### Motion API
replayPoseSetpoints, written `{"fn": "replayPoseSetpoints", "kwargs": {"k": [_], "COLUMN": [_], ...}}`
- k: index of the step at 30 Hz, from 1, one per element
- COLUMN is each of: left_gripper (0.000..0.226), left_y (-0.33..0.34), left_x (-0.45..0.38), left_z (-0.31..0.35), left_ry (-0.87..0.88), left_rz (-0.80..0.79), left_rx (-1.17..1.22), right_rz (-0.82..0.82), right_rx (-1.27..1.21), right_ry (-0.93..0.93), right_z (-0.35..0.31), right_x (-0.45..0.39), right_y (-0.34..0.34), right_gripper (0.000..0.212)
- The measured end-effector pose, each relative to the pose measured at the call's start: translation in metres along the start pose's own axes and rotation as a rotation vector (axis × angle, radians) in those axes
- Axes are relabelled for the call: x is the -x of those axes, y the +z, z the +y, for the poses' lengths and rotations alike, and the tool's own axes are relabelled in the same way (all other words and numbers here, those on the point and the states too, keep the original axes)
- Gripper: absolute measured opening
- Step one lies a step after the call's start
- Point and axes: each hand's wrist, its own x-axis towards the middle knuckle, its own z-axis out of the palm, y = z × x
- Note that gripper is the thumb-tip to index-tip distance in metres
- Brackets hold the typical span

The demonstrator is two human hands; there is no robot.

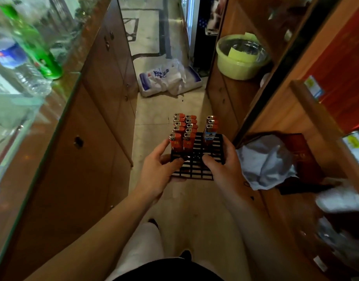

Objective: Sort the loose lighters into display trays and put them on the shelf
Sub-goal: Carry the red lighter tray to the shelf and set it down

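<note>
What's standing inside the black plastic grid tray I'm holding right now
Orange lighters stand upright in the far slots of the black plastic grid tray, in three columns; the near slots are empty. Their lower ends are hidden inside the grid. The left hand and right hand grip the tray.

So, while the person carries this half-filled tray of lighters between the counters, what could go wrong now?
1. The lighters stand only in the far rows of the black tray, so it may be top-heavy there; if it tilts away, they could slide out onto the floor.
2. The left hand and right hand grip only the near part, so the loaded far end is unsupported.
3. The aisle is narrow; the tray might bump the right shelf.
</note>
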Motion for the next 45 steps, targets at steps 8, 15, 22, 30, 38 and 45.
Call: {"fn": "replayPoseSetpoints", "kwargs": {"k": [8, 15, 22, 30, 38, 45], "left_gripper": [0.061, 0.062, 0.055, 0.059, 0.058, 0.054], "left_y": [0.002, 0.008, 0.036, 0.097, 0.163, 0.203], "left_x": [-0.169, -0.326, -0.449, -0.604, -0.729, -0.831], "left_z": [0.034, 0.087, 0.127, 0.152, 0.189, 0.199], "left_ry": [-0.036, -0.051, -0.024, -0.015, -0.037, -0.077], "left_rz": [-0.066, -0.226, -0.348, -0.387, -0.444, -0.554], "left_rx": [-0.012, -0.052, -0.108, -0.135, -0.095, -0.140], "right_rz": [0.094, 0.251, 0.383, 0.418, 0.386, 0.455], "right_rx": [0.008, 0.004, -0.044, -0.109, -0.075, -0.155], "right_ry": [-0.009, -0.052, -0.007, -0.045, -0.091, -0.038], "right_z": [-0.014, -0.041, -0.053, -0.054, -0.078, -0.077], "right_x": [-0.150, -0.283, -0.398, -0.549, -0.672, -0.759], "right_y": [0.024, 0.045, 0.039, 0.003, -0.039, -0.059], "right_gripper": [0.054, 0.052, 0.060, 0.061, 0.063, 0.069]}}
